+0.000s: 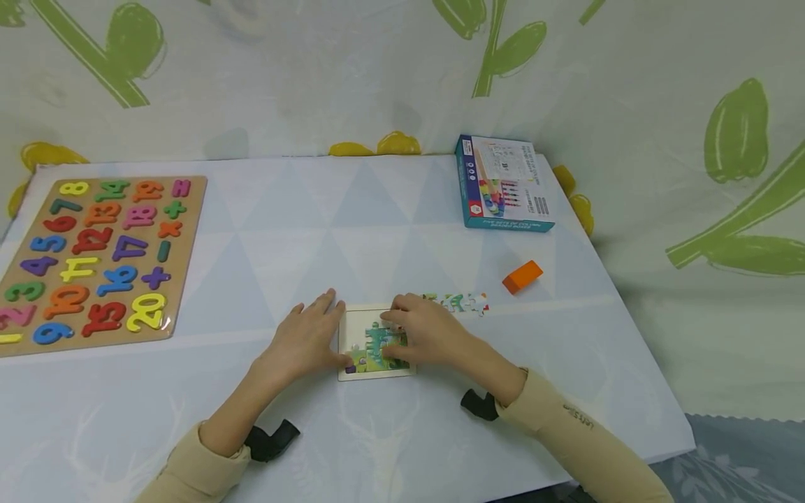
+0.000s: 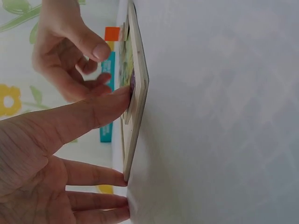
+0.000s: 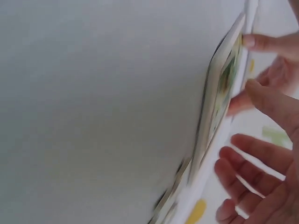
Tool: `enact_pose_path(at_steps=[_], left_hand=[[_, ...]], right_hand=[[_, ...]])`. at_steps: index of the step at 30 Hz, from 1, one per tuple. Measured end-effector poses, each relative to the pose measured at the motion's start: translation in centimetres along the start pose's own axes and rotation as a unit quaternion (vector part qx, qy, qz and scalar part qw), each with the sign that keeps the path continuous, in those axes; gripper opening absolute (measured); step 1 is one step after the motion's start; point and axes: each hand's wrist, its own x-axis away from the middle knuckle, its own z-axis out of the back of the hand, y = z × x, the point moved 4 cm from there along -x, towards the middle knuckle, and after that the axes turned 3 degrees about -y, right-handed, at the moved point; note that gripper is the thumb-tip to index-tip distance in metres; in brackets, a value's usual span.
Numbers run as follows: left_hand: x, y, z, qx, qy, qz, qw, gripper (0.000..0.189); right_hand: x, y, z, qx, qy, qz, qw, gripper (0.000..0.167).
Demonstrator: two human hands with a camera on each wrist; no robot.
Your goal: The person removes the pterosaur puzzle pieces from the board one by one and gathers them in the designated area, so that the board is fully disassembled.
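A small wooden jigsaw tray [image 1: 353,321] lies on the table with joined green and teal pieces [image 1: 375,344] in its lower part. Its upper left part shows bare wood. My left hand [image 1: 300,344] rests at the tray's left side, the thumb [image 2: 114,105] pressing on the pieces by the near corner and the fingers stretched along the edge. Over the tray's right half hovers my right hand [image 1: 430,332], thumb and fingers apart and loosely bent, with nothing seen between them in the left wrist view. Part of the picture is hidden beneath it.
Loose jigsaw pieces [image 1: 465,302] lie in a row just beyond my right hand. An orange block [image 1: 523,276] sits farther right, and a puzzle box [image 1: 506,183] stands at the back right. A board of coloured numbers [image 1: 182,244] covers the table's left side.
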Motion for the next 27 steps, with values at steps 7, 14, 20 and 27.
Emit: enact_pose_path(at_steps=[7, 14, 20, 27], left_hand=[[0.1, -0.1, -0.2, 0.001, 0.006, -0.009, 0.9999, 0.087], [0.4, 0.0, 0.1, -0.001, 0.013, -0.011, 0.9999, 0.087], [0.4, 0.0, 0.2, 0.002, 0.012, -0.010, 0.9999, 0.088], [0.4, 0.0, 0.2, -0.002, 0.013, -0.010, 0.9999, 0.088]], right_hand=[[-1.6, -1.2, -1.1, 0.028, -0.054, -0.012, 0.9981, 0.056], [-1.8, -1.6, -1.2, 0.003, -0.057, -0.025, 0.9981, 0.044], [-1.9, -1.7, -1.1, -0.009, -0.055, -0.030, 0.9980, 0.038], [-2.1, -1.9, -1.0, -0.005, -0.025, -0.020, 0.9995, 0.033]])
